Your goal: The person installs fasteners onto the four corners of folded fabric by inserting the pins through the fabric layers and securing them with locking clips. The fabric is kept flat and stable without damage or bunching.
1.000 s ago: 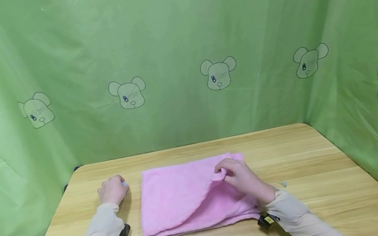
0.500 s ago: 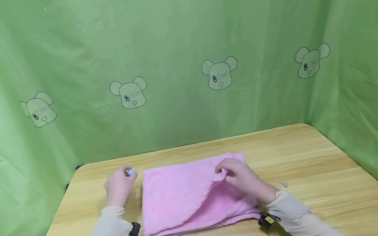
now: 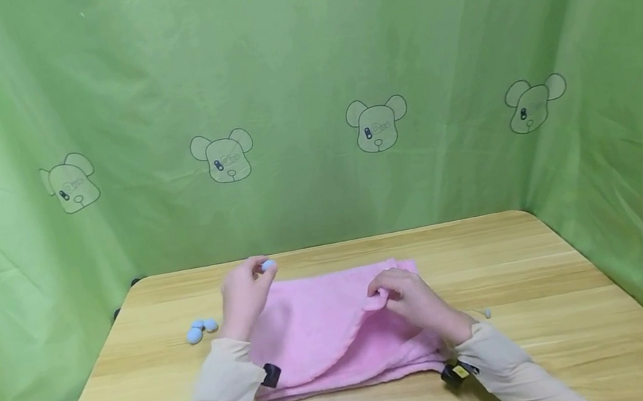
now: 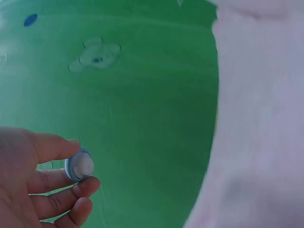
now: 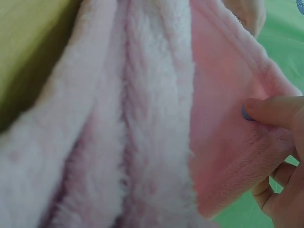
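My left hand (image 3: pixel 243 297) pinches a small pale blue button-like piece (image 3: pixel 268 265) between thumb and fingers, over the far left part of a folded pink fleece blanket (image 3: pixel 316 327). In the left wrist view this blue piece (image 4: pixel 80 165) is a round disc with a whitish domed middle. My right hand (image 3: pixel 415 298) pinches the blanket's raised top corner, lifting its edge off the layers beneath. Under the right thumb, in the right wrist view, shows part of another blue piece (image 5: pixel 247 112) against the pink cloth.
Three pale blue pieces (image 3: pixel 194 335) lie together on the wooden table (image 3: pixel 136 384), left of the blanket. A tiny greyish piece with a thin pale tip (image 3: pixel 487 313) lies right of the blanket. Green curtains (image 3: pixel 292 93) printed with bear heads surround the table.
My left hand has risen from the table's left side and moved right, over the blanket, with a blue piece in it. The three pieces left behind are now uncovered. The right hand keeps its pinch.
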The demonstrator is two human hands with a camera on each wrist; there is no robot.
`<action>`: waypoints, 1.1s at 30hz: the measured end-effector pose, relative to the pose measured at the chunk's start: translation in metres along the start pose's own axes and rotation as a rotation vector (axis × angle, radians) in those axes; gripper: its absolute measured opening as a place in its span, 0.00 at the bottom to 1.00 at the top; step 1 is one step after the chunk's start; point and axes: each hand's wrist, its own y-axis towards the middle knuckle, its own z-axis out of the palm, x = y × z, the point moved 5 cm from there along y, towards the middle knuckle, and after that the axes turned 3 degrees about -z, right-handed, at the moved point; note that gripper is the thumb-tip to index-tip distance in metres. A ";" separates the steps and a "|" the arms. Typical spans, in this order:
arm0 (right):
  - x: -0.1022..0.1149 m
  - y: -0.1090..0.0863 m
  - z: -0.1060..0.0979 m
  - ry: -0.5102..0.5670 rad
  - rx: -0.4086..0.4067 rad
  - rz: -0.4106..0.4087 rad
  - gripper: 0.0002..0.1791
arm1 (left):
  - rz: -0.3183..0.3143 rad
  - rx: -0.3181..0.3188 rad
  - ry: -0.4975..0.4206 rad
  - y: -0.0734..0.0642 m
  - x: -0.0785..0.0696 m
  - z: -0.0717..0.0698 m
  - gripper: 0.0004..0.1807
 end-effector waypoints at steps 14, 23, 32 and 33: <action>0.002 0.001 0.002 -0.010 0.026 -0.125 0.16 | 0.008 0.290 -0.369 -0.005 -0.028 0.069 0.19; 0.005 -0.001 0.002 -0.003 0.052 -0.143 0.15 | -0.070 0.575 -0.546 -0.019 -0.026 0.105 0.22; 0.006 -0.001 0.003 -0.012 0.037 -0.167 0.13 | -0.016 0.670 -0.560 -0.030 -0.033 0.120 0.19; 0.005 -0.001 0.003 -0.013 0.038 -0.163 0.13 | -0.011 0.671 -0.558 -0.031 -0.033 0.121 0.19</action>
